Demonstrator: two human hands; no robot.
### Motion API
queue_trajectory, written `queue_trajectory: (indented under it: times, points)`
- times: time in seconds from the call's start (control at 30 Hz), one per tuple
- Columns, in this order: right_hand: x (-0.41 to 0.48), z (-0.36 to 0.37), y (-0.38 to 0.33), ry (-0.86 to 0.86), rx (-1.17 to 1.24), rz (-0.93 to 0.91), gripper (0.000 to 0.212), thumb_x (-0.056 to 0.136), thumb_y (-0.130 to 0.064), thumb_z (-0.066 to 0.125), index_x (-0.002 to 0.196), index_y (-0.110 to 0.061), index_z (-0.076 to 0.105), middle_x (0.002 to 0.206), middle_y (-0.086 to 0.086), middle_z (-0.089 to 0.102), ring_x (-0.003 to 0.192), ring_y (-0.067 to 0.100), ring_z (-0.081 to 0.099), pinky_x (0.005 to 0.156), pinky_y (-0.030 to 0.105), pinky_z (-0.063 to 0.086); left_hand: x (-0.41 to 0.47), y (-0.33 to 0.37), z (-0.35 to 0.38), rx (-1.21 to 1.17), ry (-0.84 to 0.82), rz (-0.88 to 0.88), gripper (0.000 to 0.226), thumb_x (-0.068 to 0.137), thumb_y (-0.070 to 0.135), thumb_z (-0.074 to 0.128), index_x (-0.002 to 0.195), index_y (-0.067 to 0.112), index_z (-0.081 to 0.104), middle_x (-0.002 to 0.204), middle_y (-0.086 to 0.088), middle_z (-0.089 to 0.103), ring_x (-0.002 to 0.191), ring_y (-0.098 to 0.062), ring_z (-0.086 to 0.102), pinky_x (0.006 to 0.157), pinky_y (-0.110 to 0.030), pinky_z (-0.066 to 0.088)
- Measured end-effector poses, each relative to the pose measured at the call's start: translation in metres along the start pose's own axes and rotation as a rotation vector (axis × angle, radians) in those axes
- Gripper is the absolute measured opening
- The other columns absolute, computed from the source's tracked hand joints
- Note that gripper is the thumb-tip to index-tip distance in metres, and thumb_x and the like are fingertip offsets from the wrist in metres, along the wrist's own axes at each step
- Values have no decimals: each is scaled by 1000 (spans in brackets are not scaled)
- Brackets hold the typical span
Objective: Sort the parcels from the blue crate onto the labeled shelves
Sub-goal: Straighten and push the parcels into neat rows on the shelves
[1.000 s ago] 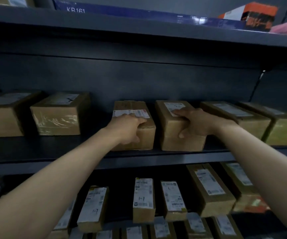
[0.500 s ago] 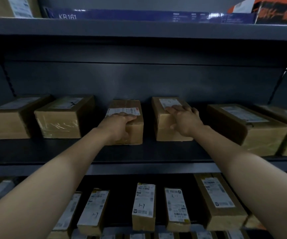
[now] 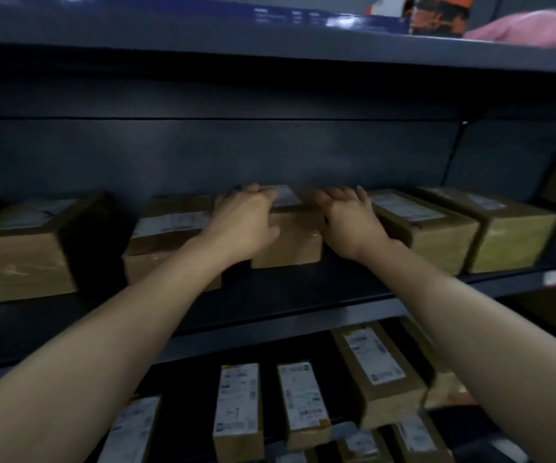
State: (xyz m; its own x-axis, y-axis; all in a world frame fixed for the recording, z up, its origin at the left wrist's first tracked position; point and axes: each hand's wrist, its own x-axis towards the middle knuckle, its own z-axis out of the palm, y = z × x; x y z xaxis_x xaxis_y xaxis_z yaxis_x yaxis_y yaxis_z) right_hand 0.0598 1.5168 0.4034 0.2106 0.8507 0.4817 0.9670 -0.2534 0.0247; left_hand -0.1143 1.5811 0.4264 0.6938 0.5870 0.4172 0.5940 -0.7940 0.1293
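A brown cardboard parcel [image 3: 290, 245] with a white label stands in the middle of the dark middle shelf [image 3: 269, 332], pushed towards the back wall. My left hand [image 3: 243, 222] lies over its top left corner with the fingers curled on it. My right hand [image 3: 350, 222] rests against its right side, fingers stretched and apart, in the gap to the neighbouring parcel [image 3: 430, 228]. Another parcel [image 3: 166, 228] sits just left, partly behind my left forearm. The picture is motion-blurred. The blue crate is out of view.
More brown parcels line the same shelf at far left [image 3: 19, 248] and right [image 3: 510, 235]. The lower shelf holds several labelled parcels [image 3: 236, 406]. On the top shelf lie a flat blue box [image 3: 320, 20], an orange box [image 3: 437, 11] and something pink [image 3: 530, 28].
My left hand left the left parcel and moved onto the middle parcel. My right hand slid from that parcel's top to its right side. The view shifted right.
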Motion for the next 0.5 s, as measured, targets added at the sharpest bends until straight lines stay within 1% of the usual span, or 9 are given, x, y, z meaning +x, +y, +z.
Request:
queue_trajectory:
  times: [0.07, 0.13, 0.2, 0.27, 0.33, 0.37, 0.43, 0.5]
  points:
    - [-15, -24, 29, 66, -22, 59, 51, 91, -20, 54, 141, -20, 41, 140, 12, 48, 130, 32, 38, 111, 44, 22, 11, 35, 7, -64, 32, 99, 50, 88, 27, 59, 136, 17, 48, 133, -7, 50, 119, -27, 49, 98, -38, 41]
    - [-29, -49, 66, 87, -31, 143, 47, 92, -21, 53, 138, -20, 46, 133, 16, 53, 123, 35, 44, 101, 42, 34, 23, 67, 15, -127, 24, 181, 49, 89, 29, 59, 135, 18, 48, 134, -5, 50, 119, -25, 49, 99, -40, 41]
    - [-39, -69, 109, 22, -11, 285, 49, 93, -19, 51, 140, -24, 44, 131, 20, 53, 119, 40, 46, 95, 43, 40, 37, 98, 24, -167, 0, 241, 52, 88, 35, 61, 136, 20, 47, 134, -3, 48, 119, -23, 48, 100, -41, 41]
    - [-44, -82, 154, -98, -26, 424, 55, 91, -16, 49, 144, -28, 37, 137, 18, 47, 121, 42, 44, 97, 45, 44, 52, 129, 36, -136, -63, 279, 64, 85, 46, 62, 141, 22, 41, 139, -2, 43, 124, -24, 44, 103, -41, 37]
    - [-50, -85, 195, -273, -116, 402, 60, 89, -19, 51, 146, -24, 33, 145, 13, 40, 128, 38, 37, 103, 47, 40, 65, 160, 51, -77, -149, 293, 79, 80, 55, 63, 146, 24, 33, 146, -3, 36, 131, -26, 37, 105, -40, 32]
    - [-55, -83, 214, -355, -135, 370, 66, 88, -22, 56, 148, -24, 28, 149, 10, 36, 132, 37, 34, 107, 46, 37, 72, 173, 59, -48, -197, 287, 85, 78, 56, 65, 147, 24, 28, 149, -3, 32, 134, -27, 34, 106, -40, 30]
    - [-64, -77, 251, -485, -124, 359, 85, 83, -30, 68, 151, -33, 17, 156, 4, 24, 138, 37, 24, 110, 46, 31, 86, 192, 74, -16, -278, 239, 91, 76, 54, 68, 149, 26, 23, 152, -5, 26, 137, -27, 29, 109, -40, 30]
    - [-67, -68, 282, -518, -84, 344, 93, 79, -39, 72, 150, -43, 12, 158, -1, 16, 141, 37, 15, 110, 49, 28, 99, 202, 83, -7, -305, 184, 87, 75, 50, 72, 147, 29, 27, 150, -7, 28, 134, -28, 33, 108, -39, 34]
